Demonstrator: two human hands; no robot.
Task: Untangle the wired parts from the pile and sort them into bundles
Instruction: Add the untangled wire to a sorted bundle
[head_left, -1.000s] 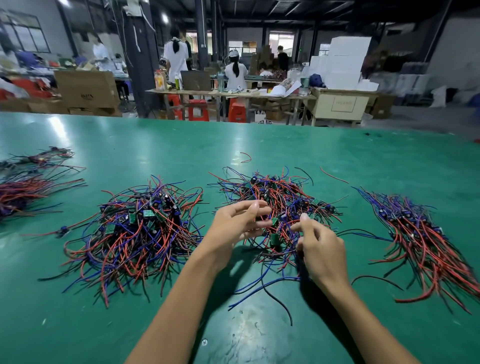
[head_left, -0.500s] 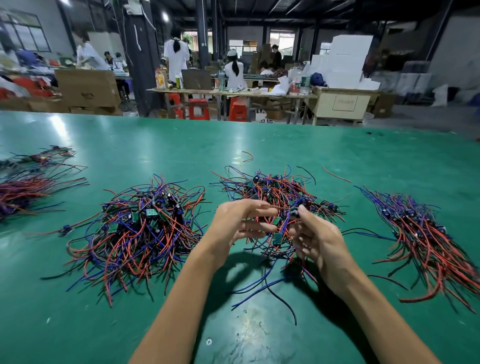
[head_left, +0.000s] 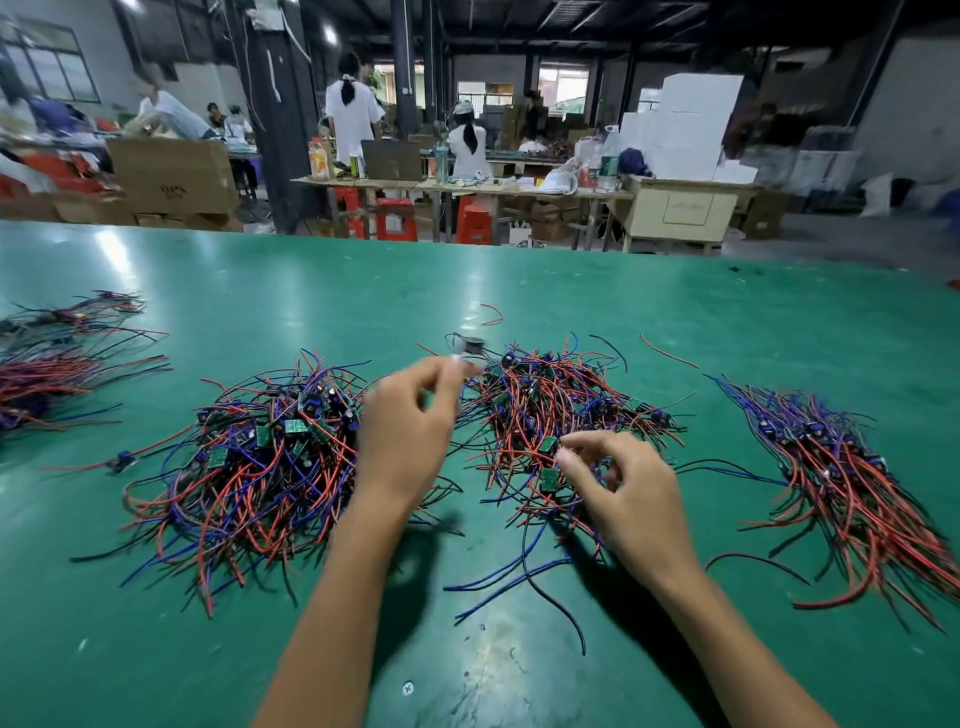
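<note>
Green table (head_left: 519, 280) with wire piles all over it. The tangled pile (head_left: 561, 415) being worked on sits dead center, a mess of red, blue and black wires with little green boards mixed in. The left hand (head_left: 410, 431) is lifted above the gap between that pile and the bigger pile (head_left: 260, 457) at 9 o'clock from it. Thumb and fingertips are pinched together up at the 12 o'clock end of the hand, and there's a small dark part (head_left: 470, 344) right by the tips, but it's motion-blurred so I can't say for sure it's actually being held.

The right hand (head_left: 623, 493) is down at the 6 o'clock edge of the center pile, fingers curled in, pinching wires near a small green board (head_left: 548, 478).

Over at 3 o'clock there's a combed-out bundle (head_left: 852, 478) with its wires all trailing the same way. Another bundle (head_left: 57, 358) lies way off at 9 o'clock by the table edge. A loose red wire (head_left: 492, 313) lies at 12 o'clock, just past the center pile.
</note>
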